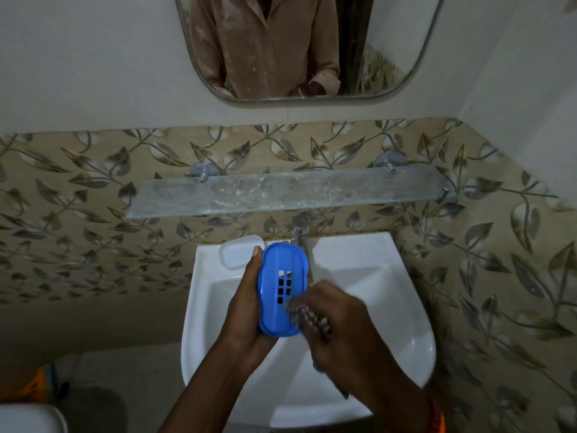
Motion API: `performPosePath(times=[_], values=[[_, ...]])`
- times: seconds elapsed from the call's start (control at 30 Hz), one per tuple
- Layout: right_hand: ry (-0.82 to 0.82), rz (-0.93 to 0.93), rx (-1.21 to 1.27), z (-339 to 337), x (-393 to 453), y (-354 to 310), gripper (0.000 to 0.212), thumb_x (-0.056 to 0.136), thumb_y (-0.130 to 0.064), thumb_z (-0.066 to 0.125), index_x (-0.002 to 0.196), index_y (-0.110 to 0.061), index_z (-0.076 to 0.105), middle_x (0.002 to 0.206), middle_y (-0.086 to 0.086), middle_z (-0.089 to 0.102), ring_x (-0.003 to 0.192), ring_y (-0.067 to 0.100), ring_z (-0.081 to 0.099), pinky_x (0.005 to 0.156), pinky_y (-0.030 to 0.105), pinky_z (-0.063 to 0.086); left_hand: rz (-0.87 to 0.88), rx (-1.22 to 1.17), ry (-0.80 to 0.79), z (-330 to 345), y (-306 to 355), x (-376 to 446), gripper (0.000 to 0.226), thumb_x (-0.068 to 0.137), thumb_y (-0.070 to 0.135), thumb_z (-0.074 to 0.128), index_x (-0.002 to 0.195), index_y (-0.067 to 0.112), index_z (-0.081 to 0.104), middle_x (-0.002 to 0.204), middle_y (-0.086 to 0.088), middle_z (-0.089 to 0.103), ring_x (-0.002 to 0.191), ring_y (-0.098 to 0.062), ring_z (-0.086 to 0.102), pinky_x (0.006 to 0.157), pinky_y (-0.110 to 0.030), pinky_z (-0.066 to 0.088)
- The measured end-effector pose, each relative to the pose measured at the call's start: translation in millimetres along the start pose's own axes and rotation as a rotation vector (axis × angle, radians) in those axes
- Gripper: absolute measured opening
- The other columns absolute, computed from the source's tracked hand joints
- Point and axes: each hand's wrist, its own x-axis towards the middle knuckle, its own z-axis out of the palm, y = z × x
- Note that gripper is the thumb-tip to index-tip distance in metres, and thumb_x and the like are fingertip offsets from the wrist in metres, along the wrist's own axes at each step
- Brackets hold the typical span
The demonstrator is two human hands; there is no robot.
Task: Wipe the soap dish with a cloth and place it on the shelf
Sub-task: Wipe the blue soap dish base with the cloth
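A blue plastic soap dish [282, 276] with several drain slots is held upright over the white sink [390, 276]. My left hand [246, 301] grips its left edge, thumb up along the side. My right hand [337, 320] is closed on a small patterned cloth [309, 317] that presses against the dish's lower right part; the hand is blurred. A frosted glass shelf [290, 192] spans the wall above the sink, on two metal brackets.
A white soap-dish piece [239, 251] lies on the sink's back left rim. A metal tap [299, 232] stands just behind the blue dish. A mirror [309, 48] hangs above the shelf. Leaf-patterned tiles cover the walls; a white object [28, 417] sits at the lower left.
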Motion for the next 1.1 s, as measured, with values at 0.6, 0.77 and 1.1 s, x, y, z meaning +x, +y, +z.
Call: performPosePath(times=[0.6,0.77,1.1], values=[[0.195,0.274,0.441,-30,-13,-6,0.020,0.085,-0.007,0.078,0.089,-0.027,0.078,0.089,-0.007,0.078,0.083,0.009,0.075,0.069,0.013,0.056,0.015,0.135,0.004,17,-6,7,0.058,0.068,0.059,0.085,0.109,0.017,0.080,0.079,-0.003,0.075,0.070,-0.021,0.074,0.062,-0.034,0.061],[0.222,0.281,0.391,-30,-25,-8,0.022,0.084,-0.008,0.079,0.088,-0.029,0.078,0.089,-0.005,0.076,0.087,0.013,0.074,0.075,0.021,0.058,0.030,0.338,0.117,21,-6,8,0.081,0.058,0.067,0.090,0.110,0.008,0.069,0.099,-0.011,0.070,0.092,-0.030,0.072,0.086,-0.049,0.061],[0.210,0.320,0.429,-34,-33,11,0.016,0.086,-0.011,0.077,0.091,-0.026,0.079,0.093,-0.004,0.077,0.091,0.013,0.075,0.078,0.020,0.058,-0.101,-0.007,-0.074,0,-7,3,0.064,0.094,0.065,0.053,0.124,0.014,0.075,0.122,-0.018,0.076,0.105,-0.032,0.076,0.086,-0.045,0.063]])
